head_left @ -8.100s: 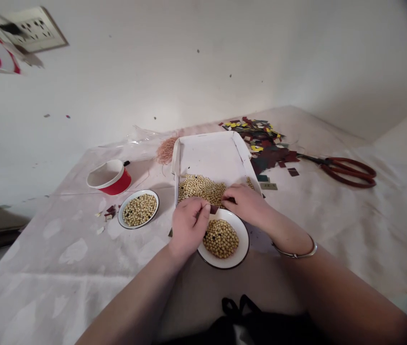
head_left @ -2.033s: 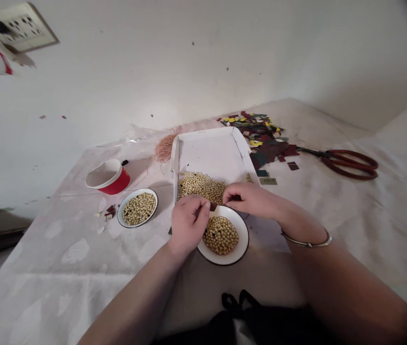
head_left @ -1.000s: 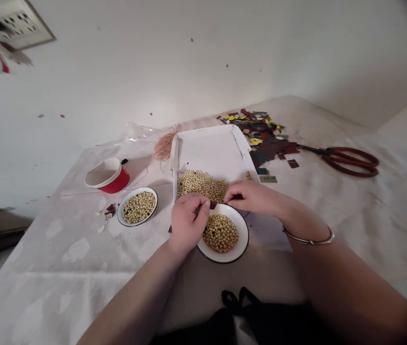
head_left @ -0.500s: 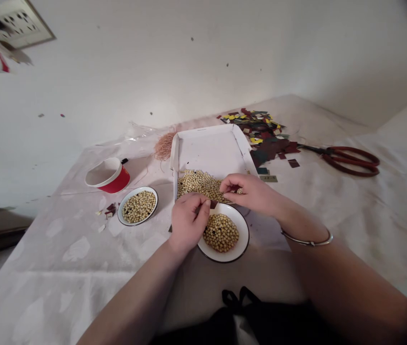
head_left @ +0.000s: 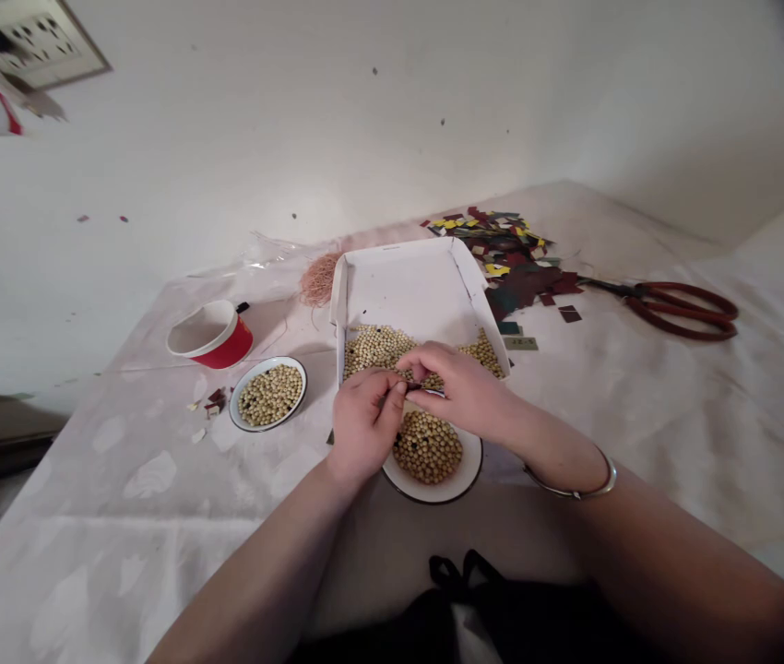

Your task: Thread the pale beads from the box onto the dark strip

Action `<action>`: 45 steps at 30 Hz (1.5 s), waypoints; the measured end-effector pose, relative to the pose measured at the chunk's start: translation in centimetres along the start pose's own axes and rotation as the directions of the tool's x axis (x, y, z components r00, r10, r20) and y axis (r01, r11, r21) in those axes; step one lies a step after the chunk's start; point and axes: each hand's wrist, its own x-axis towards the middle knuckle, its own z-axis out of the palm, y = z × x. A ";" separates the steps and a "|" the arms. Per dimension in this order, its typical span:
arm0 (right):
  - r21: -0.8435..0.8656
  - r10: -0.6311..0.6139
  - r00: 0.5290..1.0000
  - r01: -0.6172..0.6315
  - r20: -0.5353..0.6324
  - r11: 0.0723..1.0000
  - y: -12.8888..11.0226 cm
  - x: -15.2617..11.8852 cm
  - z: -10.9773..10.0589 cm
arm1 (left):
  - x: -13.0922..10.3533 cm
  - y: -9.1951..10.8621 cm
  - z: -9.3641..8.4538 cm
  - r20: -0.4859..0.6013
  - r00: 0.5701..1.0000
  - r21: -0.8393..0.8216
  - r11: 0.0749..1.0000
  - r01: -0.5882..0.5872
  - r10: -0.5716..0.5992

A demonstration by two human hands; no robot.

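Note:
My left hand (head_left: 366,420) pinches a small dark reddish-brown scrap (head_left: 414,385), its thumb and fingertips pressed together. Against the same spot comes my right hand (head_left: 457,387), its fingers curled and closed. What lies between the right fingertips is too small and covered to make out. Just below both hands sits a white dark-rimmed bowl (head_left: 469,475) of round yellowish beads (head_left: 428,447), a few of them dark. Behind the hands, a shallow white box (head_left: 409,286) has more such beads (head_left: 376,348) along its near end, partly hidden by the fingers.
At left stand a second bowl of beads (head_left: 271,397) and a red and white paper cup (head_left: 216,337). Pinkish strings (head_left: 319,278) lie beside the box. Coloured scraps (head_left: 527,286) and red-handled scissors (head_left: 686,309) lie to the right. A wall rises behind the table.
My right hand has moved left and slightly down, from over the beads in the box to my left fingertips. The scrap is now mostly covered; my left hand has hardly moved.

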 end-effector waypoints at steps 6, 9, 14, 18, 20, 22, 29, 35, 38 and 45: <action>-0.041 0.041 0.998 -0.039 0.050 0.998 0.3 0.0 0.0 | 0.0 0.0 0.0 -0.009 1.000 -0.005 1.000 0.011 -0.011; -0.033 0.037 0.998 -0.035 0.058 0.999 0.3 -0.1 -0.1 | 0.0 0.0 0.0 -0.013 1.000 -0.002 1.000 0.017 -0.017; -0.071 0.030 0.997 -0.025 0.070 0.997 0.4 -0.1 -0.1 | 0.0 0.0 0.0 -0.009 1.000 -0.014 1.000 0.009 -0.009; -0.089 0.011 0.998 -0.005 0.066 0.996 0.4 -0.1 0.0 | 0.0 0.1 0.0 -0.004 1.000 -0.013 1.000 0.012 -0.012; -0.084 -0.007 0.998 0.012 0.060 0.996 0.4 -0.1 0.0 | 0.0 0.1 0.0 -0.007 1.000 -0.010 1.000 0.015 -0.015; -0.084 -0.011 0.998 0.016 0.064 0.996 0.5 -0.2 0.1 | 0.0 0.1 0.0 -0.004 1.000 -0.007 1.000 0.015 -0.015; -0.113 -0.020 0.998 0.026 0.057 0.993 0.5 -0.1 0.1 | 0.1 0.1 0.0 -0.006 1.000 -0.018 1.000 0.014 -0.015; -0.131 -0.010 0.998 0.019 0.068 0.991 0.5 -0.2 0.1 | 0.1 0.1 0.0 0.003 1.000 -0.010 1.000 0.010 -0.010; -0.143 -0.017 0.997 0.027 0.069 0.989 0.5 -0.2 0.1 | 0.0 0.1 0.0 0.009 1.000 -0.014 1.000 0.004 -0.003; -0.124 -0.021 0.998 0.030 0.067 0.992 0.5 -0.2 0.0 | 0.0 0.1 0.0 0.007 1.000 0.013 1.000 0.010 -0.010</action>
